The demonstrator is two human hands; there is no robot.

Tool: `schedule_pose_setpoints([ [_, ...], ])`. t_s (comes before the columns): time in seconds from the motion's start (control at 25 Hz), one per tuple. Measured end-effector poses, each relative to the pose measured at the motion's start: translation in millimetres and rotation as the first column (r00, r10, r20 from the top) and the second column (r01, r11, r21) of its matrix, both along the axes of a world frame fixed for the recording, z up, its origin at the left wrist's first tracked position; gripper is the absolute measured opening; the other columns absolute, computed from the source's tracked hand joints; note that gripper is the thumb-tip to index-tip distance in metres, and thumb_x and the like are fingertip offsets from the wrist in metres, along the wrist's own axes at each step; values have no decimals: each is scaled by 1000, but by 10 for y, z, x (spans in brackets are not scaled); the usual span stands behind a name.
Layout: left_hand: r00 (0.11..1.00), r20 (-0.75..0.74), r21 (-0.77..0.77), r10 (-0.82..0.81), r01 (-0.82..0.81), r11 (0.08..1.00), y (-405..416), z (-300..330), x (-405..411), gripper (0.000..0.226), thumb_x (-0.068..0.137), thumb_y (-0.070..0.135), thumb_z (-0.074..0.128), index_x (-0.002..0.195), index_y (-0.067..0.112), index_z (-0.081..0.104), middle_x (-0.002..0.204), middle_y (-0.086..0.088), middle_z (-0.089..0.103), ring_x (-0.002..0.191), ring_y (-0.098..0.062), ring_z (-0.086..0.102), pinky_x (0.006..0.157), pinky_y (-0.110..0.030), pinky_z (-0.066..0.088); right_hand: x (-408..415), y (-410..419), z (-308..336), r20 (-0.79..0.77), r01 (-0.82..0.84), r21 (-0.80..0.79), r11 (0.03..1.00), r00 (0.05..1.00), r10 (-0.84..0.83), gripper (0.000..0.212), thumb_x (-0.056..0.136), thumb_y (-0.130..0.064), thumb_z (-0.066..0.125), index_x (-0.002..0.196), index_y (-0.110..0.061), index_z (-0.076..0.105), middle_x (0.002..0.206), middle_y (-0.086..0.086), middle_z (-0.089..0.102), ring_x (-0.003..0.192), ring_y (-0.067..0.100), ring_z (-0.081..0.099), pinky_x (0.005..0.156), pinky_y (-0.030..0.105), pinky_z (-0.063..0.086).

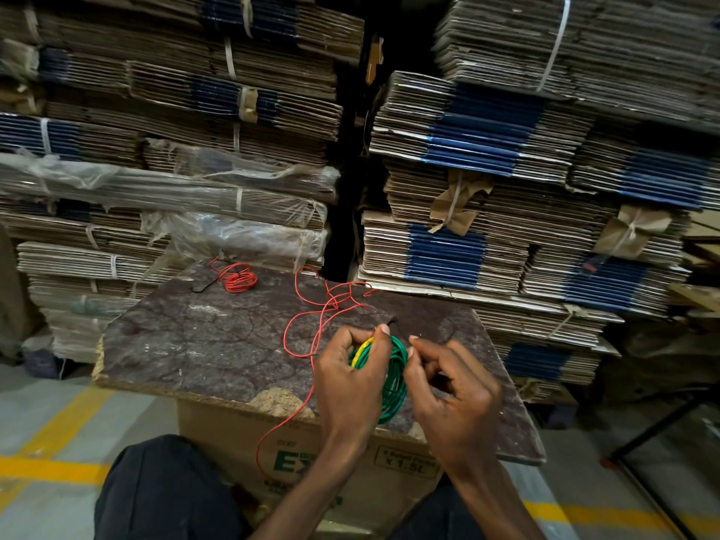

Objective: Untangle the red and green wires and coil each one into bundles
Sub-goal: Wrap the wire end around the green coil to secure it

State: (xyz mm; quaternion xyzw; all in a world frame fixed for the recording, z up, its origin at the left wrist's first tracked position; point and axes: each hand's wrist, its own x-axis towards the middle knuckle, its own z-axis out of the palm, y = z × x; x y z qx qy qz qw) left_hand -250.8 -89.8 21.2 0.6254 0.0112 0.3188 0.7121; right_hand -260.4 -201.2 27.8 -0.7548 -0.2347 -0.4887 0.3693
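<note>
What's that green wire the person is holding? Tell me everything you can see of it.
The green wire looks like thin plastic-coated cable wound into a round bundle of several loops. Near its top a short stretch is yellow and green. It is held upright above the board, not lying on it. The left hand grips its left side, thumb over the yellow part; the right hand pinches at its right side. Its ends are hidden. A loose red wire passes just left of it; whether they touch is unclear.
</note>
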Motion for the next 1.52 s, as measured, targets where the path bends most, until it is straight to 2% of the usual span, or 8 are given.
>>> schedule_pose_setpoints([
  [0.24,1000,-1,13,10,-10,1000,0,-2,1,28,82,41,65,68,18,60,62,0,61,58,-10,54,59,-35,47,-2,2,-13,3,19,22,1000,1000,-19,14,81,-1,67,93,-2,74,65,5,57,54,10,52,50,28,46],
  [0.48,1000,-15,1,10,-10,1000,10,-9,19,29,81,45,65,68,19,60,61,-1,61,59,-13,55,60,-41,48,7,0,-17,5,17,19,1000,1000,-17,14,80,0,68,92,-2,74,65,3,57,55,9,52,51,26,46],
  [0.6,1000,-11,-2,5,-5,1000,8,5,12,28,86,36,67,68,16,60,60,-4,61,56,-11,54,58,-37,47,1,-6,-16,0,11,13,1000,1000,-11,13,80,0,68,91,-2,73,66,2,56,56,8,51,50,26,46],
  [0.76,1000,-7,-1,4,-4,1000,1,18,15,26,90,25,67,69,11,60,53,6,58,51,-5,51,56,-29,44,-6,-12,-12,3,4,-1,1000,1000,-4,12,79,1,68,90,-2,73,65,1,55,56,8,50,52,25,45],
  [1.04,1000,-12,-20,4,-4,1000,0,-4,34,30,84,38,66,66,16,58,55,7,56,53,-7,50,57,-31,44,-8,-5,-14,-9,-5,9,1000,1000,5,12,81,-2,68,92,-2,73,66,2,57,58,7,53,52,25,47],
  [1.2,1000,-17,-5,6,-6,1000,6,-4,17,28,89,30,68,67,15,59,57,5,57,54,-7,51,58,-31,44,-14,-14,-21,-10,-16,2,1000,1000,16,13,81,-3,68,93,-3,73,67,2,58,59,6,54,52,26,47],
  [1.52,1000,-15,13,26,-26,1000,2,-4,6,28,88,31,68,67,14,59,55,8,54,52,-6,47,54,-28,40,-4,-24,-35,-13,-21,-3,1000,1000,21,13,83,-4,66,94,-3,73,68,2,58,58,8,55,51,28,47],
])
